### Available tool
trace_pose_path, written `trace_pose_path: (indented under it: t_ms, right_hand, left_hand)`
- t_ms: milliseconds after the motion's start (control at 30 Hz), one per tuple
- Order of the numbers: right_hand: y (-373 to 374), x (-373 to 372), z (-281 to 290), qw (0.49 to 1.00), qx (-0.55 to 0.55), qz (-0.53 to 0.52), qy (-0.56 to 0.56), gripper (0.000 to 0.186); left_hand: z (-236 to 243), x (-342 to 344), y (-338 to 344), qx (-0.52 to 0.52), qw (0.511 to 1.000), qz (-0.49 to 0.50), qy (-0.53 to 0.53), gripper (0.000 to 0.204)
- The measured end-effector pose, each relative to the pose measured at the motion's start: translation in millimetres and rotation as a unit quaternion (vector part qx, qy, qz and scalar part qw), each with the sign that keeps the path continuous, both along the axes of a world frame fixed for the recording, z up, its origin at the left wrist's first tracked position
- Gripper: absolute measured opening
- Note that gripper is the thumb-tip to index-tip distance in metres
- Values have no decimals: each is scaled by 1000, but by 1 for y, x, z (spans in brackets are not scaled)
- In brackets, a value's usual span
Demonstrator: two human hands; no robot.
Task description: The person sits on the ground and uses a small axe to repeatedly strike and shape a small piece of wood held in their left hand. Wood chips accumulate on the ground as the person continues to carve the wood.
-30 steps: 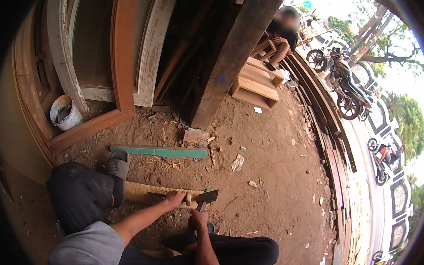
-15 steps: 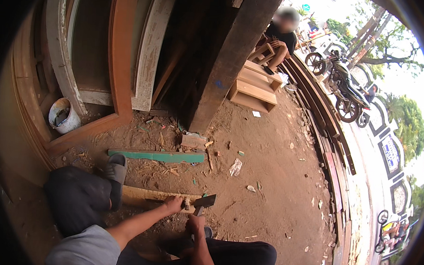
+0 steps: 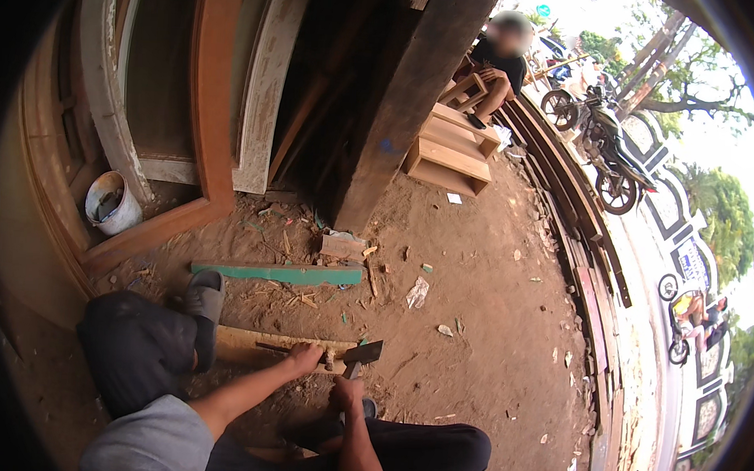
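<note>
A pale wooden plank [image 3: 242, 346] lies on the bare earth [image 3: 491, 325] beneath the left fingers, with both hands scarcely shifted from a second earlier, keeping the work near its right-hand end. Well beyond the left fingers, up and to the left, a white bucket [image 3: 124, 216] holds something dark, too small to identify. The right hand [image 3: 349, 392] clenches a hatchet [image 3: 365, 352], its head just right of the chisel [image 3: 330, 357] that the left hand [image 3: 306, 356] grips.
</note>
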State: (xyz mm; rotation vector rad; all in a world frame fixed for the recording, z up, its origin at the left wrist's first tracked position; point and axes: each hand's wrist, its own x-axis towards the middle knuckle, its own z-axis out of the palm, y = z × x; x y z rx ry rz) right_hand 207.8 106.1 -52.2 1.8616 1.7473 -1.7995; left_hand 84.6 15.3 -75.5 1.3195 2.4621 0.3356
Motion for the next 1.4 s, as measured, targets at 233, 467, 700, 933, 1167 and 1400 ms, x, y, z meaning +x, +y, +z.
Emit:
trace_pose_path:
  t_ms: [233, 467, 700, 933, 1167, 1400]
  right_hand:
    - [-2, 0, 18, 1000, -19, 19, 0, 15]
    - [4, 2, -10, 999, -27, 26, -14, 20]
    - [4, 1, -8, 1000, -14, 24, -2, 16]
    - [-4, -2, 27, 999, -44, 4, 15, 15]
    - [-2, -1, 13, 1000, -17, 21, -6, 15]
    - [-5, -2, 33, 1000, -22, 7, 1, 16]
  left_hand:
    - [-4, -4, 0, -11, 998, -57, 23, 16]
    - [-2, -6, 2, -37, 997, -70, 9, 16]
    - [5, -7, 0, -37, 998, -36, -26, 22]
    - [3, -4, -3, -25, 999, -37, -8, 19]
    - [-2, -3, -3, -16, 999, -40, 8, 17]
    - [8, 0, -1, -24, 999, -20, -8, 26]
